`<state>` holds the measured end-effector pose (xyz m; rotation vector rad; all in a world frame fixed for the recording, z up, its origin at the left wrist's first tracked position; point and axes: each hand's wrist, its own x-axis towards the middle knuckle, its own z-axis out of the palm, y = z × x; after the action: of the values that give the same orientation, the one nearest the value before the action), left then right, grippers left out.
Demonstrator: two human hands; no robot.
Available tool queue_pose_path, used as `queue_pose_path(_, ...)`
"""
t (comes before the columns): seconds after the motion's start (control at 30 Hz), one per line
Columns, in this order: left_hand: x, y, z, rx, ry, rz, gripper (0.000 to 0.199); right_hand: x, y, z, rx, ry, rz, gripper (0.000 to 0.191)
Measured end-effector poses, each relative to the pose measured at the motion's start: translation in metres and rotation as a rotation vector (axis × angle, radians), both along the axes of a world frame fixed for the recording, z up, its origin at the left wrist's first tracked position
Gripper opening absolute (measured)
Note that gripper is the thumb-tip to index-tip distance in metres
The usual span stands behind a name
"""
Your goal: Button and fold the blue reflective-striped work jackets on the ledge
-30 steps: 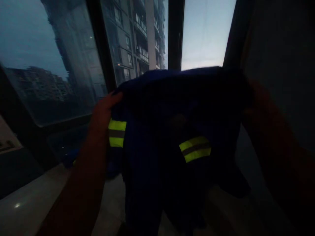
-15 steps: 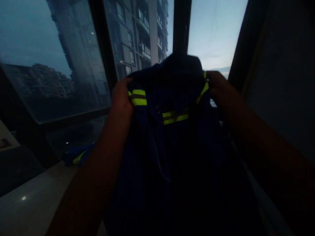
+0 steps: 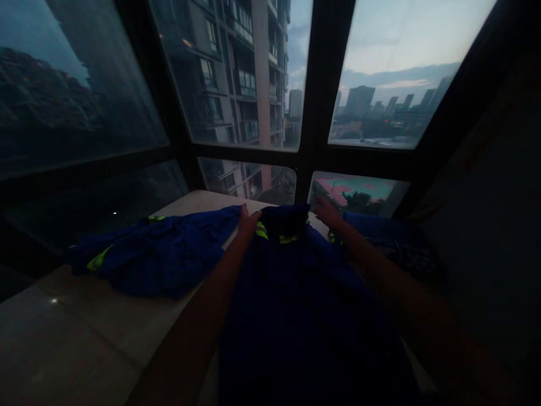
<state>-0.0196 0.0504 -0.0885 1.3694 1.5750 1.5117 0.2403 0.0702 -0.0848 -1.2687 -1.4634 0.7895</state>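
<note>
A dark blue work jacket (image 3: pixel 296 293) with yellow-green reflective stripes is spread out in front of me, its collar end toward the window. My left hand (image 3: pixel 249 221) is closed on its left shoulder, beside a striped patch. Close to the right side of the collar is my right hand (image 3: pixel 328 214); its fingers are dark and blurred, so whether they grip the cloth cannot be made out. The lower part of the jacket fades into shadow.
On the pale sill (image 3: pixel 54 332) to the left lies another crumpled blue garment (image 3: pixel 164 254) with yellow-green stripes. Further blue cloth (image 3: pixel 384 234) lies at the right by the dark wall. Window frames (image 3: pixel 313 152) close off the far side.
Both hands have come down and away from me, lowering the jacket from in front of the window onto the sill. The view has tilted down, showing more of the garments at either side.
</note>
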Motion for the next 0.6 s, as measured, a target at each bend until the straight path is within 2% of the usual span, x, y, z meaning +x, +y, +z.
queue_pose_path(0.07,-0.002,-0.013,-0.022,-0.065,0.083,-0.067,0.040,-0.004,-0.020,-0.029,-0.036,-0.072,0.038,0.052)
queue_pose_path(0.13,-0.002,-0.048,-0.047,-0.110,0.192,-0.163,0.035,-0.004,-0.063,-0.060,-0.019,-0.235,0.102,0.052)
queue_pose_path(0.17,-0.002,-0.073,-0.061,-0.121,0.256,-0.226,0.036,-0.004,-0.092,-0.075,0.039,-0.363,0.134,0.051)
queue_pose_path(0.23,-0.001,-0.132,-0.088,-0.068,0.659,-0.334,0.042,-0.005,-0.160,-0.106,0.093,-0.563,0.154,0.050)
queue_pose_path(0.27,-0.001,-0.162,-0.101,-0.052,0.802,-0.347,0.044,-0.006,-0.194,-0.120,0.095,-0.647,0.141,0.049)
queue_pose_path(0.33,-0.001,-0.216,-0.125,-0.030,0.981,-0.339,0.046,-0.009,-0.256,-0.148,0.090,-0.792,0.095,0.050)
queue_pose_path(0.4,-0.004,-0.254,-0.144,-0.024,1.077,-0.339,0.053,-0.010,-0.297,-0.173,0.069,-0.900,0.082,0.059)
queue_pose_path(0.43,-0.005,-0.266,-0.152,-0.025,1.102,-0.339,0.057,-0.009,-0.309,-0.183,0.058,-0.932,0.056,0.061)
queue_pose_path(0.5,-0.007,-0.277,-0.164,-0.040,1.128,-0.332,0.058,-0.003,-0.316,-0.198,0.040,-0.965,0.051,0.063)
queue_pose_path(0.6,-0.007,-0.274,-0.170,-0.079,1.131,-0.312,0.047,0.014,-0.299,-0.202,0.045,-0.964,0.126,0.055)
